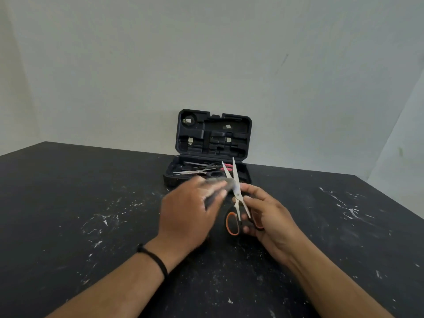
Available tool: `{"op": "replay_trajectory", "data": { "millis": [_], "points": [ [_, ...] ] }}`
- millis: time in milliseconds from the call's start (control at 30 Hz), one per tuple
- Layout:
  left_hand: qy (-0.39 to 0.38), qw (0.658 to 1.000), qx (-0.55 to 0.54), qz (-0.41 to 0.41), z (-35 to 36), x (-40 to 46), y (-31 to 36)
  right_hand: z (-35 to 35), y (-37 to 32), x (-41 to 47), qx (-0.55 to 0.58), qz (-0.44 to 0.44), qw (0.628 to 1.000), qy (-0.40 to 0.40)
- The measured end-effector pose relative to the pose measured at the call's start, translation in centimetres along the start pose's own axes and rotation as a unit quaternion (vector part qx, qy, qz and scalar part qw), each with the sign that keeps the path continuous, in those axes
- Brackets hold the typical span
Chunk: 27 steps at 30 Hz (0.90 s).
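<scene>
The person holds the orange-and-black scissors (pixel 236 193) tips-up above the black surface (pixel 91 203), just in front of the open tool case (pixel 213 134). The right hand (pixel 266 216) has its grip clamped on the handles, and the 2 blades stand slightly apart. The left hand (pixel 188 210) is motion-blurred at the blades, with a grey thing (pixel 229 182) at its fingertips. Whether its grip is closed on that thing cannot be told. The step looks like wiping or checking the blades. The next move probably calls for closing them and laying the pair in the case beside the other scissors (pixel 199 171).
</scene>
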<state>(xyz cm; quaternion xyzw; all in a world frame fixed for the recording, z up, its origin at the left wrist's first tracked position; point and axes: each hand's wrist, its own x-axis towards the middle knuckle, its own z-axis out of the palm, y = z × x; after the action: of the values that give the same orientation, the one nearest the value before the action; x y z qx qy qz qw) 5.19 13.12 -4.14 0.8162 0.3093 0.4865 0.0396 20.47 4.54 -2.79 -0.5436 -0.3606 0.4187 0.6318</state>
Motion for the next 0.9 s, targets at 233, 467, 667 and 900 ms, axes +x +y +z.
{"op": "replay_trajectory", "data": {
  "millis": [233, 467, 667, 900],
  "points": [
    [-0.094, 0.994, 0.018, 0.056, 0.6, -0.1, 0.3, 0.2, 0.7, 0.5, 0.032, -0.002, 0.999, 0.009],
    [-0.163, 0.975, 0.060, 0.135, 0.6, -0.4, 1.6, -0.4, 0.5, 1.1, 0.120, 0.007, 0.991, 0.060],
    [-0.151, 0.975, 0.123, 0.108, 0.5, -1.2, 3.0, -1.0, 0.6, 1.5, 0.033, -0.024, 0.994, 0.101],
    [-0.100, 0.987, 0.119, 0.049, 0.5, -0.8, 2.6, -0.4, 1.0, 0.9, -0.035, -0.062, 0.996, 0.062]
  ]
}}
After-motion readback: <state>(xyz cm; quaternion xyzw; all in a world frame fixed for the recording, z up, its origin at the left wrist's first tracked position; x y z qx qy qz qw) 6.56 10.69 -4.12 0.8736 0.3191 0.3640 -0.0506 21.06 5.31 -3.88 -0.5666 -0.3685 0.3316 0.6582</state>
